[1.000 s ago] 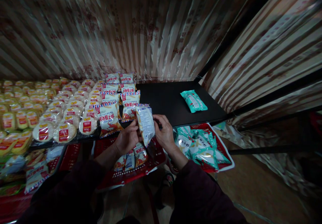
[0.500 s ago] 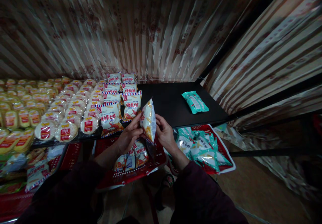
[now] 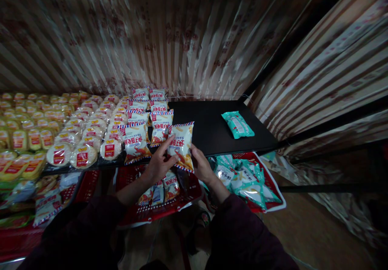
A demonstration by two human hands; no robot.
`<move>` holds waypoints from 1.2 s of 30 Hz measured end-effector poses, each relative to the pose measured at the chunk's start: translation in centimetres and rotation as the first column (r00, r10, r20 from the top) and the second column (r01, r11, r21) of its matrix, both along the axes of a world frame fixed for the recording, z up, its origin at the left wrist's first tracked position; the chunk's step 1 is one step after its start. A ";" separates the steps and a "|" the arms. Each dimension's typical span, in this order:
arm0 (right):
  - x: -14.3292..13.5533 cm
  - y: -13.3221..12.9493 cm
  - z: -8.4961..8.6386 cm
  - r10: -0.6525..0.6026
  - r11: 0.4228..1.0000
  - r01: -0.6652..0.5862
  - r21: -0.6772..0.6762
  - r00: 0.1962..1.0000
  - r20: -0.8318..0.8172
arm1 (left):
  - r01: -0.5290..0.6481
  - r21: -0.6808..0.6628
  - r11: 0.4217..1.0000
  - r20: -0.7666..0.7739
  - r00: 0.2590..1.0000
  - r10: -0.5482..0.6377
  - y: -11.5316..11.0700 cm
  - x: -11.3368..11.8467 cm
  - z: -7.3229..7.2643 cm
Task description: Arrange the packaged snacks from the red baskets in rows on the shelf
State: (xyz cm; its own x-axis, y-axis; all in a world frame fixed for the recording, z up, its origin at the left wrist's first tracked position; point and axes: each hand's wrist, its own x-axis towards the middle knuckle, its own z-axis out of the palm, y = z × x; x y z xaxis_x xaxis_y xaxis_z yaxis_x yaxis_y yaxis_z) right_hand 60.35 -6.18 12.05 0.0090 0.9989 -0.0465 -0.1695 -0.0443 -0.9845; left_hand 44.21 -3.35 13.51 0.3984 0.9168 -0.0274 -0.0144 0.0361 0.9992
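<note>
A white snack bag (image 3: 182,142) with blue-and-red striped ends is held between my two hands, its printed front turned up. My left hand (image 3: 162,161) grips its left side, thumb and fingers over the front. My right hand (image 3: 201,164) closes on its right edge; some of those fingers are hidden behind the bag. Just left of it, matching snack bags (image 3: 135,140) stand in two rows on the black shelf (image 3: 198,118). Under my hands a red basket (image 3: 144,211) holds several more of the same bags.
One teal snack bag (image 3: 238,124) lies on the shelf's right part. A second red basket (image 3: 280,193) below is full of teal bags. Round wrapped crackers (image 3: 81,157) and yellow packaged cakes (image 3: 20,140) fill the shelf's left. A striped curtain (image 3: 188,39) hangs behind, with dark frame bars at right.
The held snack bag has turned from edge-on to front-up, lettering now readable. My left hand's fingers have shifted onto its front. The view has moved slightly.
</note>
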 end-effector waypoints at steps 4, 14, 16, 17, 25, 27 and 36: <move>-0.2 -0.1 0.7 0.115 0.992 -0.121 -0.027 0.981 -0.154 | -0.024 0.136 0.990 -0.119 0.992 0.040 -0.3 -0.1 -0.2; -0.3 -0.1 0.5 0.037 0.993 -0.044 -0.108 0.997 -0.062 | -0.022 0.425 0.905 -0.385 0.900 0.203 -1.4 -0.3 0.3; -0.4 0.0 0.5 0.024 0.994 -0.031 -0.103 0.997 -0.068 | -0.021 0.463 0.886 -0.409 0.882 0.234 -1.5 -0.4 0.1; -0.4 0.1 0.4 0.019 0.995 -0.026 -0.092 0.997 -0.070 | -0.020 0.473 0.881 -0.422 0.872 0.247 -1.5 -0.5 0.1; -1.5 2.2 0.2 -0.097 0.989 0.090 0.118 0.994 0.059 | -0.067 0.569 0.820 -0.477 0.785 0.395 -0.5 -0.8 0.1; -1.9 2.9 -0.1 -0.143 0.980 0.125 0.152 0.984 0.111 | -0.072 0.596 0.799 -0.499 0.747 0.440 -0.1 -1.1 0.1; -3.4 4.4 -1.4 -0.355 0.922 0.213 0.322 0.797 0.488 | 0.072 0.742 0.666 -0.556 0.622 0.552 1.5 -2.6 0.2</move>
State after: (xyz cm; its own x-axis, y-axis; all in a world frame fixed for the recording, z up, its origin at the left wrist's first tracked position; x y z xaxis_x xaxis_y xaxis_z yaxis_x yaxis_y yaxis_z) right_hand 56.95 -1.73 10.65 0.2463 0.9252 0.2888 0.4116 0.1699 -0.8954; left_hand 41.61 -1.87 13.74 0.2923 0.8445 0.4488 0.7730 -0.4849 0.4090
